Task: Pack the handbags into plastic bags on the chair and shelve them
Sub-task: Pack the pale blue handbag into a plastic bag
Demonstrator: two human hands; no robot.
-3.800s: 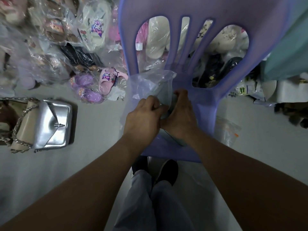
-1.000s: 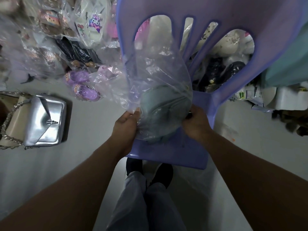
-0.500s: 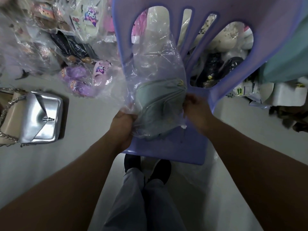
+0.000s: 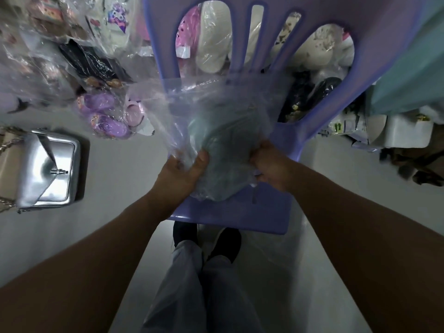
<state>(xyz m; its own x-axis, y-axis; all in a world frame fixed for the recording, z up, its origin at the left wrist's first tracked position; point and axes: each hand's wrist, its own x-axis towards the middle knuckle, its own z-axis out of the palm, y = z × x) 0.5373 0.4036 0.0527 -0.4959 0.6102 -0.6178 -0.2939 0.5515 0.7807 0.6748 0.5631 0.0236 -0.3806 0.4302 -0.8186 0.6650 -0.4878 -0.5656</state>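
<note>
Handbag (image 4: pixel 225 150): soft, pale grey-green, rounded at the bottom. It sits wholly inside a clear, crinkled plastic bag (image 4: pixel 182 111), so finer detail is blurred by the film. The bag's open end stands up towards the chair back.

Location: bagged handbag rests on the seat of the purple plastic chair (image 4: pixel 240 212), towards the front.

Grip: my left hand (image 4: pixel 180 171) pinches the film at the bag's left edge, thumb on top. My right hand (image 4: pixel 271 167) is curled round the right side, holding bag and handbag together.

Count: one bagged handbag, one plastic bag in use, one chair. On the floor (image 4: pixel 120 164), left: one silver handbag (image 4: pixel 48 169), touching one beige chain-strap handbag (image 4: pixel 7 159), partly cut off.
</note>
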